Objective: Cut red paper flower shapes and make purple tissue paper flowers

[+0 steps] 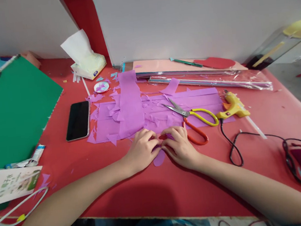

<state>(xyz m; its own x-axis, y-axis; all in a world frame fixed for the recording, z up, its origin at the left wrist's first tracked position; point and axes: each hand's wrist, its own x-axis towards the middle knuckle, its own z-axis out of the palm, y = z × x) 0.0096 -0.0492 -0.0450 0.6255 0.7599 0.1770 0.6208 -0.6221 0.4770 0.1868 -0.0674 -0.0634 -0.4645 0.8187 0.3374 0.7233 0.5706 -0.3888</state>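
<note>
Between both hands is a small piece of purple paper, its lower end poking out below the fingers. My left hand pinches it from the left, fingers curled. From the other side my right hand is closed on the same piece, thumb and fingertips nearly meeting those of the left. Just beyond the hands lie purple paper sheets with a purple strip across them and many torn scraps. Scissors with one yellow and one red handle rest half-open on the sheets, close to my right hand.
A black phone lies left of the paper, below a tissue pack and a round roll. To the right are a yellow glue gun and its black cord. A green board covers the left side; wrapped paper packs lie behind.
</note>
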